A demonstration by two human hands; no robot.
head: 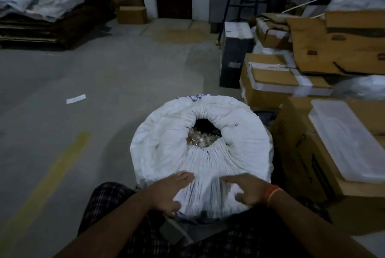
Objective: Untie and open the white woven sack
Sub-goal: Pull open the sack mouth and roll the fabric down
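Sack: the white woven sack (200,153) stands on the floor just before your knees.
Mouth: gathered, part open, contents showing; no tie visible.
Left hand (168,193): your fingers lie straight on the near pleats.
Right hand (248,191): fingers spread, touching the same pleats.
Left: judged, widening the mouth fully.
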